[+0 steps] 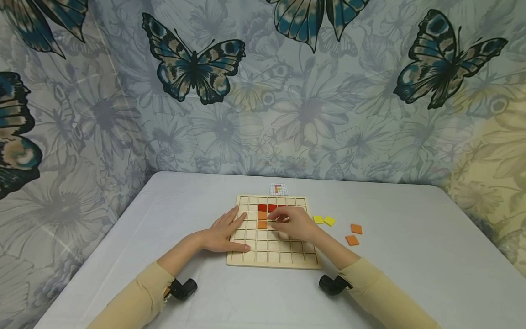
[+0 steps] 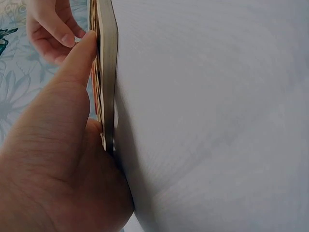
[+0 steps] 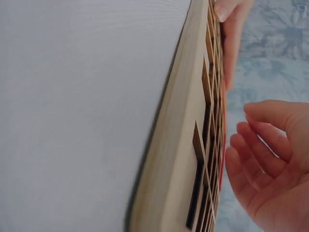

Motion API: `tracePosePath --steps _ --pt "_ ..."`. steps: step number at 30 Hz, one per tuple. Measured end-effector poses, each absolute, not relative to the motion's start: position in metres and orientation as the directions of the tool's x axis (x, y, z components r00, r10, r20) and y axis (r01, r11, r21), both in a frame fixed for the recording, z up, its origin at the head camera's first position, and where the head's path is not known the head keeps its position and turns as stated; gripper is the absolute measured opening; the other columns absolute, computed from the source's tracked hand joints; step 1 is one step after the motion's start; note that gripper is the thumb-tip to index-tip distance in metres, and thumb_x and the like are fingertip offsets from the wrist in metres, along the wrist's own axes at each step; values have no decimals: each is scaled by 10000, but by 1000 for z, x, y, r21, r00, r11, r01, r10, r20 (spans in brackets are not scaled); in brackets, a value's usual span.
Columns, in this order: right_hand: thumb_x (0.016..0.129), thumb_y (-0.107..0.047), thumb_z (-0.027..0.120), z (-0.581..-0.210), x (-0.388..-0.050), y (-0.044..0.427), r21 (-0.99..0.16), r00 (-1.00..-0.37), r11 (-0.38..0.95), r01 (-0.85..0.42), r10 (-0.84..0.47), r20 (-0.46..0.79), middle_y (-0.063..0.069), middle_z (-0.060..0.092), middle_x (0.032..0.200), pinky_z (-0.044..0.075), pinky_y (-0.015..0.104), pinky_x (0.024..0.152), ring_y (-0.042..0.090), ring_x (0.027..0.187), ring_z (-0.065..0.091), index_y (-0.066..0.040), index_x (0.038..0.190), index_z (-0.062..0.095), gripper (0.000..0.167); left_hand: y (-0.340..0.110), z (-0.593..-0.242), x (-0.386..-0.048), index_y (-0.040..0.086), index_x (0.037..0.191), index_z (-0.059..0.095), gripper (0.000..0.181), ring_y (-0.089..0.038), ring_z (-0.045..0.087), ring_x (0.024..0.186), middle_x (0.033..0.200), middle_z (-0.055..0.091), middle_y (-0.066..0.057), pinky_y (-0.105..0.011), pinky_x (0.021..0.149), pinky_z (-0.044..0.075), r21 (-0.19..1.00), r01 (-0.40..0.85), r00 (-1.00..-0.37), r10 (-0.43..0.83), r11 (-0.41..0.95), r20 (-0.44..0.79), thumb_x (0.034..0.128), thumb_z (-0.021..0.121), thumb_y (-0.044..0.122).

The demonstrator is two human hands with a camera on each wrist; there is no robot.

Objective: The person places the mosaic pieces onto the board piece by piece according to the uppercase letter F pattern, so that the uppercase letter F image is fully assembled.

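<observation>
A wooden grid board [image 1: 263, 259] holds a row of red tiles [image 1: 262, 208], partly covered by the right hand, with orange tiles [image 1: 262, 224] in a column below the leftmost red one. My left hand [image 1: 222, 233] rests spread on the board's left side, fingers straight; in the left wrist view the left hand [image 2: 53, 145] lies along the board's edge [image 2: 109, 72]. Just right of the orange tiles, my right hand [image 1: 293, 222] hovers over the board. In the right wrist view the right hand [image 3: 275, 159] has loosely bent fingers, and no tile shows between them.
Two yellow tiles [image 1: 318, 220] lie right of the board on the white table [image 1: 411, 274], with two orange tiles [image 1: 352, 240] farther right. A small card with a coloured grid pattern [image 1: 278, 189] is behind the board. Butterfly-print fabric [image 1: 308, 137] hangs behind the table.
</observation>
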State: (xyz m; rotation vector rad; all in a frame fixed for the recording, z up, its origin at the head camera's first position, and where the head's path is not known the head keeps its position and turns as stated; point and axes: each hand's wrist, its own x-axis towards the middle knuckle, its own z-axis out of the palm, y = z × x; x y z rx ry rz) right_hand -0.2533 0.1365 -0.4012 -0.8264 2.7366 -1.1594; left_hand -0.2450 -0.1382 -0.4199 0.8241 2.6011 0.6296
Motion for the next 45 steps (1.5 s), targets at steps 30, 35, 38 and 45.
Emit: tracePosePath --steps 30,35,38,45 --pt "876 -181 734 -392 -230 230 -670 -958 693 -265 -269 101 -22 680 938 482 339 725 171 874 617 -122 1019 731 156 -138 -420 -244 97 1577 72 1054 -294 -96 1478 1613 -126 -161 -483 1176 -10 522 456 -773 612 721 -169 855 587 666" --pt "886 -203 725 -393 -225 245 -654 -966 718 -240 -241 90 -8 683 966 492 328 678 176 885 615 -131 1039 724 169 -139 -418 -243 73 1574 89 1037 -328 -77 1478 1610 -112 -185 -510 1172 1 525 462 -772 615 715 -159 868 589 645" --pt "897 -207 713 -392 -221 254 -664 -975 722 -194 -214 53 18 668 956 500 322 563 182 824 607 -119 1069 710 193 -138 -418 -243 77 1574 83 1035 -330 -79 1477 1609 -116 -185 -510 1172 0 518 466 -770 617 718 -163 869 589 640" --pt "893 -175 703 -392 -217 276 -591 -985 789 -168 -160 67 108 662 1080 531 390 721 279 915 610 -82 1115 694 241 -138 -422 -246 120 1580 58 1042 -268 -110 1478 1614 -143 -136 -460 1178 -15 509 453 -777 604 732 -177 861 577 667"
